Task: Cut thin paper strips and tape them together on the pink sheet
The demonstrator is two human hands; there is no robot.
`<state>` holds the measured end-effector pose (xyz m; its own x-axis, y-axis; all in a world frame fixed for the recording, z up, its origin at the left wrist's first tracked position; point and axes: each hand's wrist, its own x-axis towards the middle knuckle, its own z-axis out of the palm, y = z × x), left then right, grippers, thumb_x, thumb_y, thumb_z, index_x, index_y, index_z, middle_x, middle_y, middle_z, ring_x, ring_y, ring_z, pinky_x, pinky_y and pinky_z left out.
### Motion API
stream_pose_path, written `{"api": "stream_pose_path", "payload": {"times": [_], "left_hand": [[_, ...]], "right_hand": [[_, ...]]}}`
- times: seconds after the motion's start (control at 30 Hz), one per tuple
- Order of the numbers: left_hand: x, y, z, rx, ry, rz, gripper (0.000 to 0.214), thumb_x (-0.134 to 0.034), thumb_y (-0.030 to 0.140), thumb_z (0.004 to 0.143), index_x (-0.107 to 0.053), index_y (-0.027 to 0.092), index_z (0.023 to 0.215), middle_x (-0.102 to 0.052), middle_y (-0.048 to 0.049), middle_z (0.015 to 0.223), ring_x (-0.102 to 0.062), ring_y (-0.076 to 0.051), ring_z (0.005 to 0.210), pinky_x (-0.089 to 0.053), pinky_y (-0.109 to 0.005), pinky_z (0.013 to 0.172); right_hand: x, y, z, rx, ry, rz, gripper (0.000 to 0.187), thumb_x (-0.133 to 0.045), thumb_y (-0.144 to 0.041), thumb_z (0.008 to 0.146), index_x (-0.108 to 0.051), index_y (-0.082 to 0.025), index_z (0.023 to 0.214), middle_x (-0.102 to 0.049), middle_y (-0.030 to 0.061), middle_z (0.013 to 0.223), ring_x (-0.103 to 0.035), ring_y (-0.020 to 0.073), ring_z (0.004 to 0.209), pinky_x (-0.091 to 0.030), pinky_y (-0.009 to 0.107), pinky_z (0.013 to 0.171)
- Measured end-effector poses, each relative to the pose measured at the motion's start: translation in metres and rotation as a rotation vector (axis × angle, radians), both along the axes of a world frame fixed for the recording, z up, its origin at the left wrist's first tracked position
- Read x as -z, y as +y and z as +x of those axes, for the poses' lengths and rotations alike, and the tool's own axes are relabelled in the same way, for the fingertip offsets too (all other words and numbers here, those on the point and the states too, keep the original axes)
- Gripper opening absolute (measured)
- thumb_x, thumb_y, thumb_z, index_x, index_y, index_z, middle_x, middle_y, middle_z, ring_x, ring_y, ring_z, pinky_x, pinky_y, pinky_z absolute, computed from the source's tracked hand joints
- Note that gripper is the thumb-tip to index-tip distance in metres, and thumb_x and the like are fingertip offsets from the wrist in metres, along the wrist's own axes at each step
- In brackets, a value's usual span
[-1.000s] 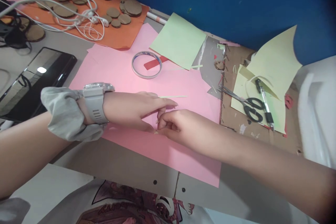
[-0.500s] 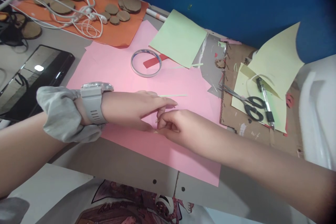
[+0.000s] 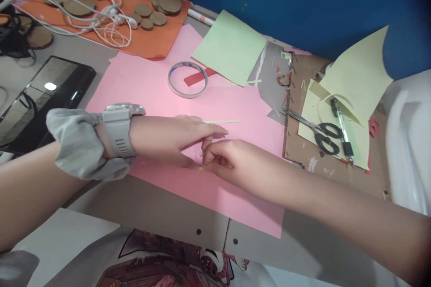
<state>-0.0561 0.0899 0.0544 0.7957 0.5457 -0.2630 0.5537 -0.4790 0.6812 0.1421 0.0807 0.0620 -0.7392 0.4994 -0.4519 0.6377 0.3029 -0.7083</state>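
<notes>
My left hand (image 3: 175,138) lies over the pink paper (image 3: 242,103), fingers stretched out, its thumb and a fingertip close to my right hand. My right hand (image 3: 227,157) is closed in a pinch, fingertips low over the same sheet. A small pale sliver shows between the left thumb and the right fingertips; what it belongs to is hidden. Just beyond the left fingers lies a thin light green paper strip (image 3: 224,121). Farther back, a tape roll (image 3: 169,81) rests partly over a red paper strip (image 3: 193,79).
Light green paper (image 3: 230,49) lies at the back. Scissors (image 3: 325,136) and a pen (image 3: 343,134) rest on pale paper over cardboard (image 3: 303,161) at right. At left are a black phone-like slab (image 3: 50,94), white cables (image 3: 111,31) and cardboard discs (image 3: 166,2) on orange paper.
Both hands keep nearly the same place and pose. The view has shifted very slightly; no object has visibly been moved.
</notes>
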Motion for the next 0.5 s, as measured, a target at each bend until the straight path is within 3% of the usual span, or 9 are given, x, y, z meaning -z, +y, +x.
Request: {"api": "stream_pose_path", "payload": {"times": [0.5], "left_hand": [[0.0016, 0.0021, -0.0008, 0.012, 0.021, -0.01, 0.072, -0.062, 0.025, 0.078, -0.029, 0.019, 0.141, -0.053, -0.0093, 0.129, -0.049, -0.022, 0.115, -0.038, -0.03, 0.094]], "right_hand": [[-0.0037, -0.0031, -0.0015, 0.021, -0.021, 0.011, 0.017, -0.046, -0.021, 0.086, -0.059, -0.019, 0.074, -0.055, -0.0025, 0.071, -0.045, 0.0097, 0.06, -0.028, 0.025, 0.053]]}}
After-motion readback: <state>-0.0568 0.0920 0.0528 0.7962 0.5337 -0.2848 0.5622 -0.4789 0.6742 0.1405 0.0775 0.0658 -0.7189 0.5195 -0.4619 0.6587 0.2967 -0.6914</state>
